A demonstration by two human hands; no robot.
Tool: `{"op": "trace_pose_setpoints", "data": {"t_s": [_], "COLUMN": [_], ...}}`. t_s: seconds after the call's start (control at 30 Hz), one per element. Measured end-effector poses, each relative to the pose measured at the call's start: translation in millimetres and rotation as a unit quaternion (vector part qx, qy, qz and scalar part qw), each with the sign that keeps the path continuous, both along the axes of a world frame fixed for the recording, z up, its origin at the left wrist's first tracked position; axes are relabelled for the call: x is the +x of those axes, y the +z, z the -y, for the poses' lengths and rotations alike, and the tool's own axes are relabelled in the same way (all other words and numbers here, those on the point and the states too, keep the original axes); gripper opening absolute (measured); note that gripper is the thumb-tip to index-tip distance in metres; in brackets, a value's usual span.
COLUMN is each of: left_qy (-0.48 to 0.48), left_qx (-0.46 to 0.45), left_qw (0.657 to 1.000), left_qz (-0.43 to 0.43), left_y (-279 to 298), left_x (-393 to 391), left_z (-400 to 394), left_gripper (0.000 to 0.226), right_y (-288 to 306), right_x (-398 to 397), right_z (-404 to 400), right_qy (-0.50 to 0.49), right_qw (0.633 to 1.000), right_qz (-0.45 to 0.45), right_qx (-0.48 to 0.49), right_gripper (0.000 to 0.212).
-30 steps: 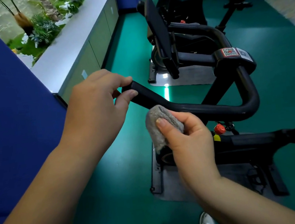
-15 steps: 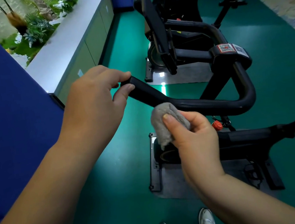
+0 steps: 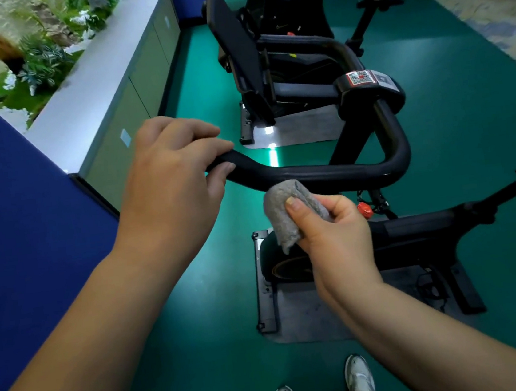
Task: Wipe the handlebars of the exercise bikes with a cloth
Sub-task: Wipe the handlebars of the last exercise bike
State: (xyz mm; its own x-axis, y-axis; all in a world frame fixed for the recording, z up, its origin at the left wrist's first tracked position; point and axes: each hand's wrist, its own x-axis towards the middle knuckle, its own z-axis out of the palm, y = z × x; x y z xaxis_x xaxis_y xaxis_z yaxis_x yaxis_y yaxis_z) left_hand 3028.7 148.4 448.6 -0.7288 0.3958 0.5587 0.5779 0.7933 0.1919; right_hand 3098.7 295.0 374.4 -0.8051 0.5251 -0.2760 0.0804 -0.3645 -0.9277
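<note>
The near exercise bike has a black looped handlebar (image 3: 337, 173) that runs across the middle of the view. My left hand (image 3: 171, 176) grips the handlebar's left end, fingers curled over the top and thumb under. My right hand (image 3: 328, 229) pinches a folded grey cloth (image 3: 284, 211), and the cloth's top touches the underside of the near bar, right of my left hand. A second bike's handlebar (image 3: 306, 42) and dark screen (image 3: 238, 59) stand further back.
A blue partition (image 3: 12, 223) rises on the left, beside a grey cabinet counter (image 3: 102, 84) with plants behind it. The near bike's frame (image 3: 415, 229) stands on a grey mat (image 3: 309, 315) on the green floor. My shoes (image 3: 324, 390) are at the bottom.
My right hand has slid the cloth a little to the right along the near bar. My left hand keeps its grip on the bar's end.
</note>
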Motion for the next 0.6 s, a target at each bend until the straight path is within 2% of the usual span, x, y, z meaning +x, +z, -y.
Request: {"op": "trace_pose_setpoints", "data": {"t_s": [0.27,0.43,0.6], "left_qy": [-0.037,-0.026,-0.004], "left_qx": [-0.048,-0.065,-0.08], "left_qw": [0.998,0.997,0.997], "left_qz": [-0.029,-0.03,-0.022], "left_y": [-11.3,-15.3,-13.6], "left_x": [6.7,6.8,8.5], "left_z": [-21.4,-29.3,-34.1], "left_gripper": [0.02,0.016,0.014], "right_y": [-2.2,-7.6,-13.5], "right_x": [-4.6,10.6,9.7], "right_z": [0.3,-38.9,-42.0], "right_qy": [0.028,-0.008,-0.006], "right_qw": [0.999,0.999,1.0], "right_qz": [-0.001,-0.002,0.0], "right_qx": [0.033,0.048,0.011], "right_gripper": [0.021,0.017,0.019]}}
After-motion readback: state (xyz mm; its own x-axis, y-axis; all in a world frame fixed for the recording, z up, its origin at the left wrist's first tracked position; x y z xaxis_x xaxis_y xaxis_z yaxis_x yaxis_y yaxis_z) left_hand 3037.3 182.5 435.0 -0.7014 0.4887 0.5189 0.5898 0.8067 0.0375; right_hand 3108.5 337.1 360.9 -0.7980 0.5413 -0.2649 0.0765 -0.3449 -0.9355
